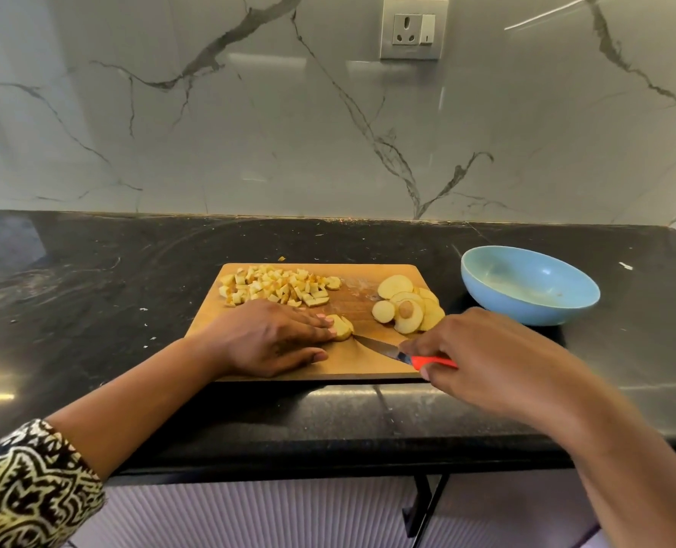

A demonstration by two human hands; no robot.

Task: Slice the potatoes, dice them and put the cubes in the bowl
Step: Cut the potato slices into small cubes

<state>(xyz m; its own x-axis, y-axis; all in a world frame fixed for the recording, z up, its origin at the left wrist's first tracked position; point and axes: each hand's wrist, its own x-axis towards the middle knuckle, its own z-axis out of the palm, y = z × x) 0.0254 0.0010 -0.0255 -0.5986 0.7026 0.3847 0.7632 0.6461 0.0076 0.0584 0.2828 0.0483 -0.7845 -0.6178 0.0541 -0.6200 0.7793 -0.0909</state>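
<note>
Reaching in over the near edge of the dark counter (pixel 91 290), both bare forearms came to the wooden cutting board (pixel 368 369), a patterned sleeve (pixel 24 488) at the near left. The right hand (pixel 482 357) had its fingers wrapped round the orange handle of the knife (pixel 383 350). The blade angled left and away, its tip right at a small potato piece (pixel 342 329), which looked like a set-up for the next cut. The left hand (pixel 273 338) lay flat on the board, fingers out straight and pressing down on that piece, thumb resting on the wood. It was pinning rather than clutching, surely so the chunk would not skid under the blade. Fingertips sat very near the edge, and that was the risk I'd watch.

Further back on the right of the board, a fan of round potato slices (pixel 407 306) waited, overlapping, close to the knife hand for easy reach. At the far left a heap of potato cubes (pixel 277 288) was parked clear of the cutting zone. Off the board to the right stood the blue bowl (pixel 498 306), no cubes visible inside, so by my read the dicing was partway and the transfer not yet done. Behind it all rose the marble wall with a socket (pixel 413 27).
</note>
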